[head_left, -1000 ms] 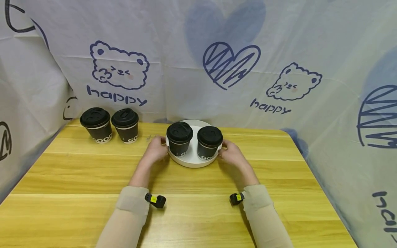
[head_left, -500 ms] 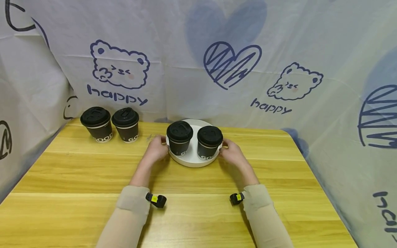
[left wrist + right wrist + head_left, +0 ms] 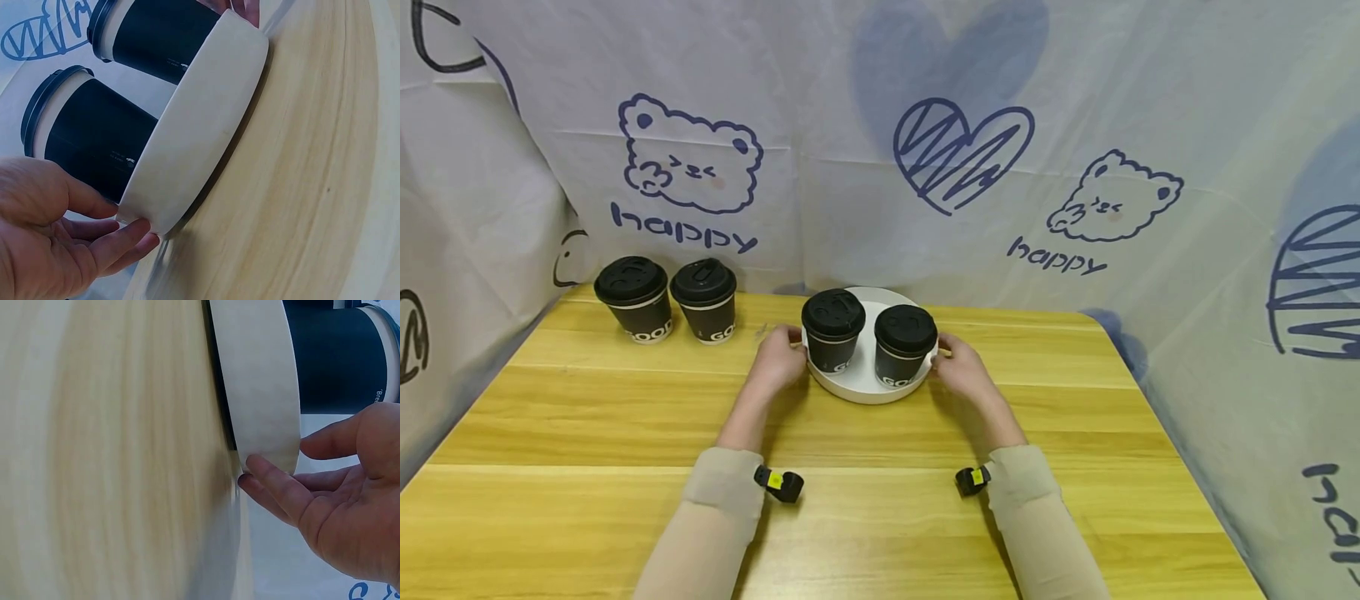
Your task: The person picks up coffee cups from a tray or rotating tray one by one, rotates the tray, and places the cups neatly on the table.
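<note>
A round white tray (image 3: 871,395) is at the far middle of the table, bearing two upright black paper cups with black lids, a left cup (image 3: 832,332) and a right cup (image 3: 905,346). My left hand (image 3: 777,362) grips the tray's left side, thumb at the rim and fingers low on the side wall (image 3: 194,119). On the opposite side my right hand (image 3: 964,371) pinches the edge likewise, its thumb and fingers showing around the wall (image 3: 259,381) in the right wrist view. A dark strip runs under the tray; whether it touches the table I cannot tell.
Two more lidded black cups, one (image 3: 634,302) beside the other (image 3: 705,302), stand at the table's far left. A white cloth (image 3: 850,208) with blue drawings hangs right behind the wooden table (image 3: 865,517).
Hardly anything differs. Both hands keep holding the tray, and the two cups on it appear very slightly further left, while the head view has shifted a little.
</note>
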Motion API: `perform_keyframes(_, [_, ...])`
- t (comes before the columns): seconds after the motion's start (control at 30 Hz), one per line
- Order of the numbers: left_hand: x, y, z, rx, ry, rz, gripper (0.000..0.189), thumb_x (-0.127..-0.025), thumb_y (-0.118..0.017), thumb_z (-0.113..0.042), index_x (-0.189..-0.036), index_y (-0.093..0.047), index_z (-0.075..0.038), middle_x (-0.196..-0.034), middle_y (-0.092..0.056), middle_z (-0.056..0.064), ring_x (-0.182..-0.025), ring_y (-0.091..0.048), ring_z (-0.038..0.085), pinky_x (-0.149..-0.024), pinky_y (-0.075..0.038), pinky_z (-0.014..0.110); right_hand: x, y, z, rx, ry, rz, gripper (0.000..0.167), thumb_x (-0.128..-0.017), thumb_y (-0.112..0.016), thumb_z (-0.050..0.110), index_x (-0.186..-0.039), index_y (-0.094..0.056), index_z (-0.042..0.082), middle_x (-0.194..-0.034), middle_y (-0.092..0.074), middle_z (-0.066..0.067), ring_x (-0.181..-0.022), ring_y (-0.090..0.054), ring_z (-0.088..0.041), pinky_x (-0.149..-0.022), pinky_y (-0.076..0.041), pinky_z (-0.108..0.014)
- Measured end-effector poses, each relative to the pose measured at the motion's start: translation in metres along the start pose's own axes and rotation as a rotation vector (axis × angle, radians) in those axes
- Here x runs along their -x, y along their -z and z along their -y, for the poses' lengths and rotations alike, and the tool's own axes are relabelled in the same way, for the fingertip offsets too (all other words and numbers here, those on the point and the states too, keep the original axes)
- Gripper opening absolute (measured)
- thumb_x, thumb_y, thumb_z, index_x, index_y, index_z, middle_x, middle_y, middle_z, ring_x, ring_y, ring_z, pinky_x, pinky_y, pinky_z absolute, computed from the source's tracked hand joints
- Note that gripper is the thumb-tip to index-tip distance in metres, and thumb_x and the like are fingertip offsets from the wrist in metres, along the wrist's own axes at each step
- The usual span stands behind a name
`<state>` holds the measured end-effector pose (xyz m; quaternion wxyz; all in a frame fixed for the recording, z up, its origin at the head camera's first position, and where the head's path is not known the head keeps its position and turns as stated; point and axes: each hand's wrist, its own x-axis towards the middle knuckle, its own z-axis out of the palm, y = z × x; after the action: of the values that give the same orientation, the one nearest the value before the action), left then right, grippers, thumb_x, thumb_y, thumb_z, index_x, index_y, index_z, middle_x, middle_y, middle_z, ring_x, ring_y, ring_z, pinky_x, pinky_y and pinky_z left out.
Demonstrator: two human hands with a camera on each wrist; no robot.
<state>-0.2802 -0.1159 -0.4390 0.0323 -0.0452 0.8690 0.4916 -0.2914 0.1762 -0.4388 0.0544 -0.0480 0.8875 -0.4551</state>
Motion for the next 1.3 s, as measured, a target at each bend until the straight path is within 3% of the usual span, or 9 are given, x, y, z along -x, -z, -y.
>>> perform_keyframes(0.13, [0.0011, 0.0008, -0.0004, 0.008, -0.001, 0.013, 0.046, -0.099, -0.045, -0.002, -0.142, -0.047, 0.015, -0.144, -0.053, 0.031, -0.138, -0.047, 0.043, -0.116, -0.039, 0.050, 0.0005, 0.0008, 0.0011, 0.036, 0.006, -0.006, 0.047, -0.098, -0.047, -0.001, -0.145, -0.051, -0.008, -0.147, -0.054, -0.029, -0.119, -0.065, -0.038, -0.103, -0.053, -0.045])
perform_keyframes(0.37, [0.0017, 0.0041, -0.0012, 0.020, -0.005, 0.094, 0.054, -0.096, -0.049, -0.002, -0.145, -0.038, 0.019, -0.146, -0.048, 0.035, -0.139, -0.045, 0.046, -0.118, -0.037, 0.052, 0.0017, 0.0023, 0.0024, 0.063, -0.004, 0.002, 0.051, -0.097, -0.049, 0.002, -0.147, -0.050, -0.006, -0.146, -0.055, -0.029, -0.128, -0.058, -0.039, -0.109, -0.047, -0.047])
perform_keyframes(0.6, [0.0028, 0.0058, -0.0036, 0.035, 0.029, 0.134, 0.060, -0.096, -0.052, -0.003, -0.149, -0.034, 0.017, -0.152, -0.042, 0.035, -0.145, -0.038, 0.046, -0.122, -0.032, 0.051, 0.0018, 0.0021, 0.0015, 0.071, -0.019, 0.012, 0.056, -0.094, -0.051, 0.004, -0.148, -0.048, -0.007, -0.142, -0.057, -0.030, -0.123, -0.061, -0.038, -0.104, -0.051, -0.045])
perform_keyframes(0.87, [0.0020, 0.0056, -0.0043, 0.035, 0.031, 0.126, 0.058, -0.096, -0.054, -0.002, -0.148, -0.037, 0.016, -0.150, -0.043, 0.035, -0.144, -0.039, 0.045, -0.121, -0.032, 0.052, 0.0015, 0.0032, 0.0027, 0.070, -0.028, -0.011, 0.055, -0.094, -0.051, 0.006, -0.148, -0.049, -0.005, -0.140, -0.059, -0.027, -0.120, -0.062, -0.036, -0.103, -0.051, -0.044])
perform_keyframes(1.17, [0.0017, 0.0045, -0.0030, 0.055, 0.024, 0.106, 0.059, -0.094, -0.050, 0.000, -0.149, -0.035, 0.016, -0.151, -0.042, 0.034, -0.144, -0.039, 0.044, -0.121, -0.032, 0.052, 0.0007, 0.0035, 0.0027, 0.089, -0.046, -0.053, 0.057, -0.099, -0.049, 0.008, -0.153, -0.041, -0.007, -0.150, -0.054, -0.024, -0.115, -0.064, -0.034, -0.096, -0.052, -0.042])
perform_keyframes(1.3, [0.0012, 0.0038, -0.0013, 0.066, 0.020, 0.083, 0.055, -0.096, -0.049, 0.001, -0.147, -0.038, 0.015, -0.151, -0.045, 0.033, -0.143, -0.041, 0.044, -0.120, -0.034, 0.051, 0.0007, 0.0031, 0.0026, 0.102, -0.036, -0.054, 0.054, -0.099, -0.052, 0.008, -0.151, -0.045, -0.006, -0.151, -0.053, -0.023, -0.125, -0.061, -0.037, -0.103, -0.050, -0.045])
